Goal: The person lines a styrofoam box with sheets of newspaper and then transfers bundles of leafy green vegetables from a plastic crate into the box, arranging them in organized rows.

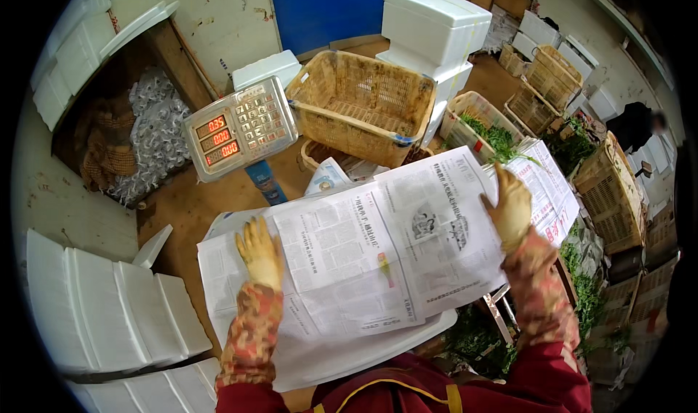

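Open newspaper sheets (338, 266) lie spread over a pale, rounded-edged surface (431, 326) in front of me, overhanging its left side. My left hand (260, 255), in a yellowish glove, rests flat on the left part of the paper with fingers extended. At the upper right corner, my right hand (510, 208), gloved alike, pinches the newspaper's edge between thumb and fingers. Just beyond that hand sits a stack of folded newspapers (548, 195) with a few green sprigs on top. A digital scale display (240, 129) with lit red digits stands past the sheets on a blue post.
A stained plastic crate (365, 107) stands ahead, near stacked white foam boxes (436, 26). Foam boxes (109, 304) line the left. Leafy greens fill a crate (485, 129) at right and lie below (474, 336). A person (632, 124) is at far right.
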The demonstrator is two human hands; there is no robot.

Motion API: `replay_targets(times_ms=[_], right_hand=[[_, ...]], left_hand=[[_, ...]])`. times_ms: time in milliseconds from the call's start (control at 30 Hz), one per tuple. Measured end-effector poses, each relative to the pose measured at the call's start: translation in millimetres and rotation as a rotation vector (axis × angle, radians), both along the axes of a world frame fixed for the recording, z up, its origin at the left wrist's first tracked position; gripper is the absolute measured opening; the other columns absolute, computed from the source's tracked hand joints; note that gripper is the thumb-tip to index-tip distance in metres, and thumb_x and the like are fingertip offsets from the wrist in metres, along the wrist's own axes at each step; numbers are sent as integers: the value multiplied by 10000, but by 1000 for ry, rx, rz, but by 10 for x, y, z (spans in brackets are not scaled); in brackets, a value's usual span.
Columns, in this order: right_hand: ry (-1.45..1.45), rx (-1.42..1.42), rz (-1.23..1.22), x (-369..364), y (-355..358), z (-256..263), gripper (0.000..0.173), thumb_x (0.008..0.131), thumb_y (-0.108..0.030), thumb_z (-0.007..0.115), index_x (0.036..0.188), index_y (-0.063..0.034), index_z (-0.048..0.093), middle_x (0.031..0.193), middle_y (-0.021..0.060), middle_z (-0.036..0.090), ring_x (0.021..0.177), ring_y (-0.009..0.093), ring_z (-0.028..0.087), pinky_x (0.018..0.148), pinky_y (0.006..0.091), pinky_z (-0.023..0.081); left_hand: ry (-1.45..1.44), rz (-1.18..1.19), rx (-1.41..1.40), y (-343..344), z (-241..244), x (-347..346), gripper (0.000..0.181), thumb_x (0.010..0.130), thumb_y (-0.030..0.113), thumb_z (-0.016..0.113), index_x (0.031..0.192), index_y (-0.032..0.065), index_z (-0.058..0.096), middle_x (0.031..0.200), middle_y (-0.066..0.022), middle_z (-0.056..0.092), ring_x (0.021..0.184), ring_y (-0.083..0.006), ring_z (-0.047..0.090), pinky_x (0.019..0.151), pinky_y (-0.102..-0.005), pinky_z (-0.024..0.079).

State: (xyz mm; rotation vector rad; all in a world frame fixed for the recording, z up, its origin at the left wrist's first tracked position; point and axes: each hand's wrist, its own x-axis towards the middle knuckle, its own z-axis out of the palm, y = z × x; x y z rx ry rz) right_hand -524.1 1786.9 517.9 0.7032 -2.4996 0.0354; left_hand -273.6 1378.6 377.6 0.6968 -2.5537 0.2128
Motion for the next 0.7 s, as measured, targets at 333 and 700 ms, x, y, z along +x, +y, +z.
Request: replay_targets(times_ms=[333, 700], right_hand=[[-1231, -724, -66, 496, -104, -1755, 494, 851, -396, 648, 1168, -19, 606, 963, 192, 681, 894, 325, 657, 773, 374, 516], [-1117, -628, 255, 70, -665, -2077, 718, 869, -567, 530, 1321, -10, 494, 1219, 274, 574, 1168, 403, 532, 1011, 391, 401]], left_hand=[[-405, -897, 732, 2658, -94, 69, 420, 894, 238, 557, 1240, 8, 498, 1033, -178, 616, 913, -346, 613, 774, -448, 489], [24, -713, 876, 2590, 254, -358, 336, 848, 104, 558, 1181, 63, 575, 934, -167, 640, 827, -367, 611, 720, -456, 487]])
